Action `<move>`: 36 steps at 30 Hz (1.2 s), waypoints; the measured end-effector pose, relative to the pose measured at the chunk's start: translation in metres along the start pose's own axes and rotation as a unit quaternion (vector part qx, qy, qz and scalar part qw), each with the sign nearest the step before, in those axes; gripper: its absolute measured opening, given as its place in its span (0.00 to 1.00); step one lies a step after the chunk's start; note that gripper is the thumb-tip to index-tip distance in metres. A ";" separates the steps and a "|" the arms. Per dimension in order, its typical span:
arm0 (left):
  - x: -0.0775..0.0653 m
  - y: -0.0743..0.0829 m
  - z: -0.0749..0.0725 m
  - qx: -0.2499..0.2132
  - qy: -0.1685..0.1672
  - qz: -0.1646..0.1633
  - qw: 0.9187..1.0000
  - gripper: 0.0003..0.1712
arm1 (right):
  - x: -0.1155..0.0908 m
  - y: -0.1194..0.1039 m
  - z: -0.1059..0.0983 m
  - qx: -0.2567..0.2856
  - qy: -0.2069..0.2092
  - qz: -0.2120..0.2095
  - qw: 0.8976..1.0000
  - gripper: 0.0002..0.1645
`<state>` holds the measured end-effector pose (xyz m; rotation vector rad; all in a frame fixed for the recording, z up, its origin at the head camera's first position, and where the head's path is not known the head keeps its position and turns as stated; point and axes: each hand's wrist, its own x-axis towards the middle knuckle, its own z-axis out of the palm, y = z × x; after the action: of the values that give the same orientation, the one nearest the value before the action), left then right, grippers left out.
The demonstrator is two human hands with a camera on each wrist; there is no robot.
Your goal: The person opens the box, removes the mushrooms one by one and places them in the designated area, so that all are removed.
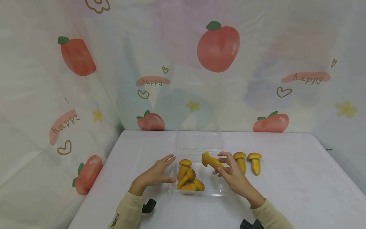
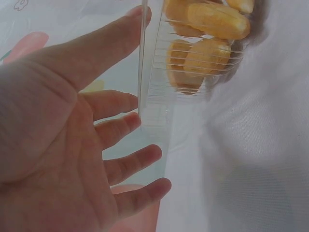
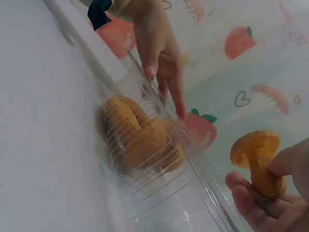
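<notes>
My right hand (image 1: 233, 176) pinches a yellow mushroom (image 1: 211, 160) by its stem, cap to the left, above the right part of a clear plastic box (image 1: 211, 190). In the right wrist view, thumb and fingers grip that mushroom (image 3: 258, 162). Several yellow mushrooms (image 1: 187, 178) lie in the left part of the box. My left hand (image 1: 155, 173) is at the box's left side with fingers spread. In the left wrist view, the left hand (image 2: 72, 130) has its thumb and fingertips right at the box's rim (image 2: 142, 63).
The box's clear lid (image 1: 198, 141) lies folded back behind it. Two more yellow mushrooms, one (image 1: 240, 160) partly behind the right hand and another (image 1: 255, 163) beside it, lie on the white table (image 1: 300, 178). A printed cloth (image 1: 177, 47) hangs behind the table and along its left.
</notes>
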<state>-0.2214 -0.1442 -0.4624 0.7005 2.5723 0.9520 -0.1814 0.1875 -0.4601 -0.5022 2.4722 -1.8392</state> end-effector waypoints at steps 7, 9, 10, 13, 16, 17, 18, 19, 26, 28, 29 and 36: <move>0.000 -0.002 0.001 0.002 0.000 0.002 1.000 0.53 | 0.000 0.002 -0.004 0.021 -0.020 -0.015 0.999 0.40; 0.000 -0.002 0.001 0.001 0.000 0.003 1.000 0.53 | 0.001 0.002 -0.005 0.035 -0.028 -0.038 0.998 0.41; 0.000 -0.002 0.001 0.001 -0.001 0.003 1.000 0.53 | 0.001 0.003 -0.006 0.043 -0.031 -0.050 0.997 0.41; 0.000 -0.001 0.000 0.000 -0.002 0.004 1.000 0.52 | 0.002 0.002 -0.008 0.062 -0.039 -0.073 0.995 0.40; 0.000 -0.001 0.000 0.001 -0.002 0.003 1.000 0.52 | 0.002 0.000 -0.009 0.064 -0.041 -0.073 0.994 0.37; 0.000 -0.001 0.000 0.002 -0.002 0.003 1.000 0.52 | 0.002 0.000 -0.009 0.061 -0.042 -0.069 0.995 0.36; 0.000 -0.001 0.000 0.003 -0.002 0.003 1.000 0.52 | 0.002 -0.001 -0.010 0.057 -0.043 -0.066 0.995 0.35; 0.000 -0.001 0.000 0.003 -0.002 0.003 1.000 0.52 | 0.002 -0.001 -0.010 0.054 -0.044 -0.063 0.996 0.34; 0.000 -0.002 -0.001 0.005 -0.002 0.004 1.000 0.52 | 0.000 -0.005 -0.011 0.051 -0.049 -0.064 0.995 0.34; 0.000 -0.001 -0.001 0.004 -0.003 0.004 1.000 0.52 | 0.000 -0.005 -0.012 0.045 -0.049 -0.066 0.996 0.35; 0.000 -0.001 -0.001 0.003 -0.004 0.003 1.000 0.52 | 0.000 -0.005 -0.012 0.041 -0.048 -0.069 0.996 0.35; 0.001 0.000 0.000 0.002 -0.005 0.005 1.000 0.51 | -0.001 -0.006 -0.020 0.018 -0.032 -0.075 0.997 0.34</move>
<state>-0.2221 -0.1443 -0.4626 0.7175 2.5650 0.9434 -0.1832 0.2045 -0.4484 -0.7512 2.4154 -1.8838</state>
